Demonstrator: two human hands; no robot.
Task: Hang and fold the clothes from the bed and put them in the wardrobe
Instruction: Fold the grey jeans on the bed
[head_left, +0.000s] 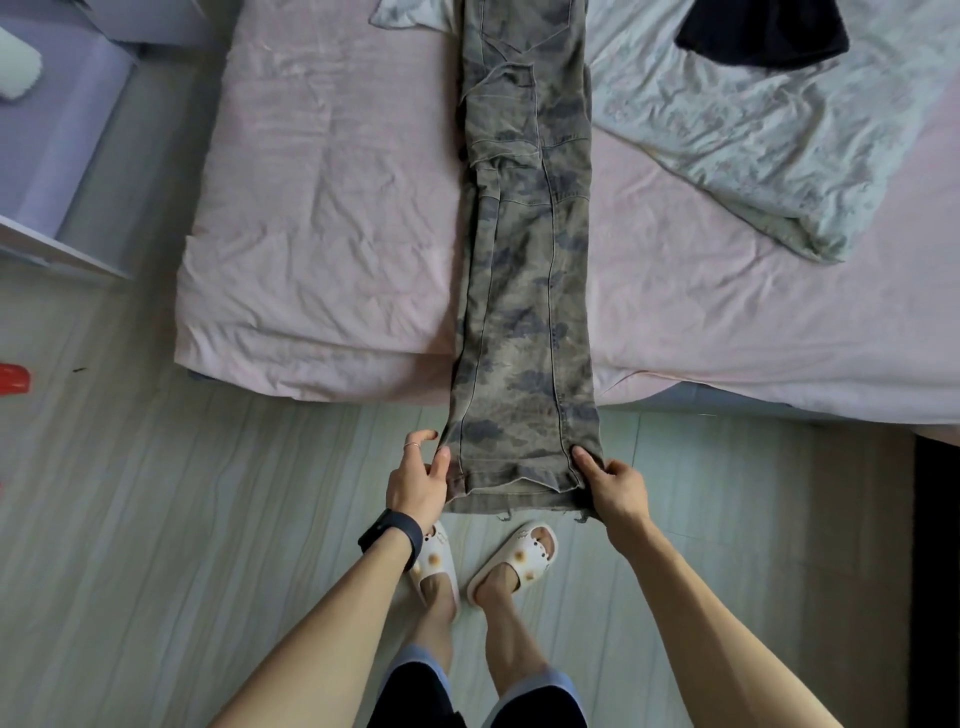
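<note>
Left hand (421, 480) and right hand (613, 486) pinch camouflage trousers' (524, 260) hem corners.

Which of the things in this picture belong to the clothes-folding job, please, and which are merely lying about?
Part of the job:
- camouflage trousers, gripped at the hem by the left hand and right hand
- black garment, waiting on the bed

Just lying about:
- pale green blanket
- red object on the floor

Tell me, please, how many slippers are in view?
2 cream foam slippers, both worn: left slipper and right slipper, side by side on the pale plank floor before the pink-sheeted bed. None seems hidden.
</note>
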